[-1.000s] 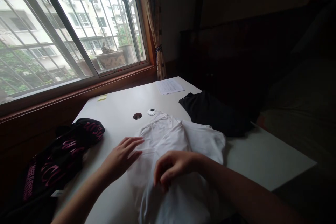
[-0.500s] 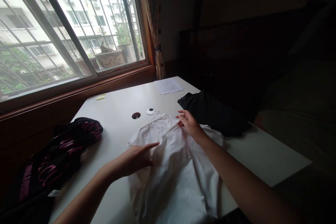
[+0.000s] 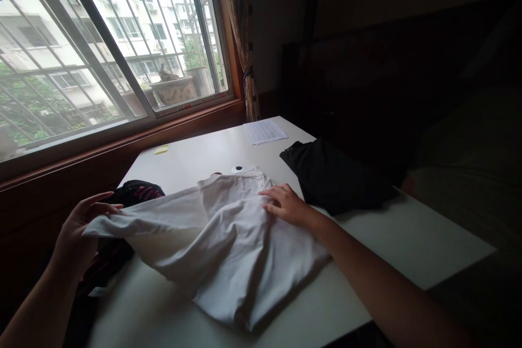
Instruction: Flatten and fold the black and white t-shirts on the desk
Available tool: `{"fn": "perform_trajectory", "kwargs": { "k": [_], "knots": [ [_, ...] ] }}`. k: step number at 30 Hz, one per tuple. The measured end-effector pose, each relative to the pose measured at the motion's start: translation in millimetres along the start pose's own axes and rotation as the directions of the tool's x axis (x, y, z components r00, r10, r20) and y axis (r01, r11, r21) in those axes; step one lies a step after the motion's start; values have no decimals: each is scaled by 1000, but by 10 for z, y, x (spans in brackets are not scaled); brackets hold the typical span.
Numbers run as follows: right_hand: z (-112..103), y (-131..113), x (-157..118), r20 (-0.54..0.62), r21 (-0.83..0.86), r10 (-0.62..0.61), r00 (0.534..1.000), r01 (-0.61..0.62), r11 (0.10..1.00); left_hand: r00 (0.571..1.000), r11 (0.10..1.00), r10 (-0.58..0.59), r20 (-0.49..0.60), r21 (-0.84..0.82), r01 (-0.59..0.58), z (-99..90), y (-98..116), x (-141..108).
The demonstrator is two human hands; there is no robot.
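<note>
Clock face centred on the white garment (image 3: 240, 250), 12 = away from the wearer

White garment lies creased on the white table (image 3: 416, 239), main body on the near-middle part of the top, one part stretched out toward 9

Left hand (image 3: 79, 234) at 9: fingers grasping the end of that stretched part, cloth drawn fairly taut and raised off the tabletop near the hand. Thumb mostly hidden, so can't see the whole grip

Right hand (image 3: 285, 204) at 2, palm down, fingers a bit bent, fingertips on the cloth near the far edge. Can't tell if they're pinching fabric or only resting on it. Forearm comes in from 4

Black garment (image 3: 136, 192) at 10, pink lettering on it, partly behind the left hand and the stretched cloth. Small white tag (image 3: 97, 292) low on it, between 8 and 9

Dark cloth (image 3: 334, 174) at 2, on the table beyond the right hand, just apart from it

At 12, white disc (image 3: 238, 169) with a dark centre, right at the white garment's far edge. Table hole (image 3: 216, 174) near 11, mostly covered by cloth

Printed sheets (image 3: 265, 132) between 12 and 1, far end of table. Yellow note (image 3: 162, 149) between 10 and 11, near the table edge

Barred window (image 3: 101, 38) at 11, tied curtain (image 3: 247, 60) at 12
</note>
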State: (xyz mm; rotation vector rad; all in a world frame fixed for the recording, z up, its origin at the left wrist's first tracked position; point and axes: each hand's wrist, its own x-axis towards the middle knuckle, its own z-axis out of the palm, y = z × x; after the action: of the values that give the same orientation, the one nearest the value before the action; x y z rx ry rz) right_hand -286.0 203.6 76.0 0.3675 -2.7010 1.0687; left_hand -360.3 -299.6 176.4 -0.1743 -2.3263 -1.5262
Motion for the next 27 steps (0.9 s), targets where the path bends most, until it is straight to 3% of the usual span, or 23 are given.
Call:
{"fn": "perform_trajectory", "kwargs": {
  "k": [3, 5, 7, 8, 11, 13, 15, 18, 23, 25, 27],
  "knots": [
    [-39, -76, -3, 9, 36, 24, 1000, -24, 999, 995, 989, -92, -31, 111, 95, -25, -15, -47],
    [-90, -142, 3, 12, 107, 8, 1000, -10, 994, 999, 976, -38, -8, 216, 39, 23, 19, -64],
    [-157, -232, 0, 25, 223, -31, 999, 25, 974, 986, 960, 58, 156, 263, -98, 142, 75, -88],
    [-194, -286, -8, 31, 290, -54, 998, 43, 956, 957, 951, 111, 267, 253, -181, 232, 104, -110],
    [-298, -450, -53, 37, 467, -116, 993, 85, 880, 778, 890, 255, 574, 175, -421, 603, 184, -252],
    [-347, -528, -90, 34, 555, -130, 991, 89, 827, 650, 816, 322, 689, 146, -559, 883, 227, -407],
    [-383, -560, -123, 43, 633, -94, 995, 45, 773, 529, 787, 312, 789, 97, -609, 1128, 267, -578],
    [-441, -540, -162, 95, 702, 34, 995, -91, 707, 391, 805, 233, 891, 48, -591, 1358, 352, -782],
    [-553, -476, -168, 367, 640, 87, 926, -319, 699, 270, 882, 79, 960, 59, -468, 1395, 656, -945],
    [-540, -444, -133, 316, 608, 136, 939, -311, 730, 178, 916, 60, 982, 17, -400, 1364, 801, -1016],
    [-472, -385, -83, 112, 555, 199, 974, -227, 801, 87, 943, 84, 993, -51, -328, 1347, 916, -1112]
  ]
}}
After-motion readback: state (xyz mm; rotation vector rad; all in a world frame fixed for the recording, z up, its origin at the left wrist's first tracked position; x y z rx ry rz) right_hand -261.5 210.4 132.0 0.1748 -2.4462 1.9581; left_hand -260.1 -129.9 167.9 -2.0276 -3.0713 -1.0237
